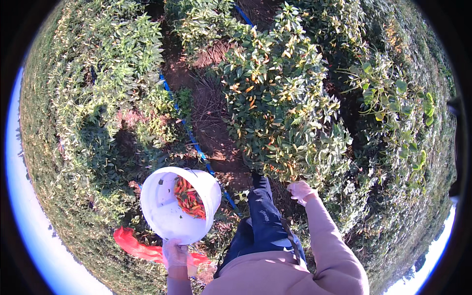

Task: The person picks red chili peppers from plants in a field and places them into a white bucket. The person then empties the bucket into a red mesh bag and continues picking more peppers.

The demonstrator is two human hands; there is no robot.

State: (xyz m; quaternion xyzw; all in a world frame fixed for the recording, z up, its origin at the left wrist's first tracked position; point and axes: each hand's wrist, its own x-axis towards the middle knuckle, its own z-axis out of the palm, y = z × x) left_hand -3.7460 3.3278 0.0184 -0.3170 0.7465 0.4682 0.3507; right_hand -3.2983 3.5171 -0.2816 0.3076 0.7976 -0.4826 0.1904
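Observation:
My left hand (pixel 174 254), in a thin clear plastic glove, grips the near rim of a white plastic bucket (pixel 162 217). The bucket is tilted, and a heap of red and orange chili peppers (pixel 189 197) with a few leaf bits lies inside. My right hand (pixel 303 192), gloved as well, hangs beside the lower edge of a pepper plant (pixel 280 121). Its fingers are loosely curled, and I see nothing in them. Orange, red and pale yellow peppers show among that plant's leaves.
A blue hose (pixel 191 137) runs along the soil path (pixel 210 107) between the plant rows. Red mesh-like fabric (pixel 136 245) lies on the left behind the bucket. A broad-leaved vine (pixel 391 96) spreads over plants on the right. My legs (pixel 262 210) stand close to the pepper plant.

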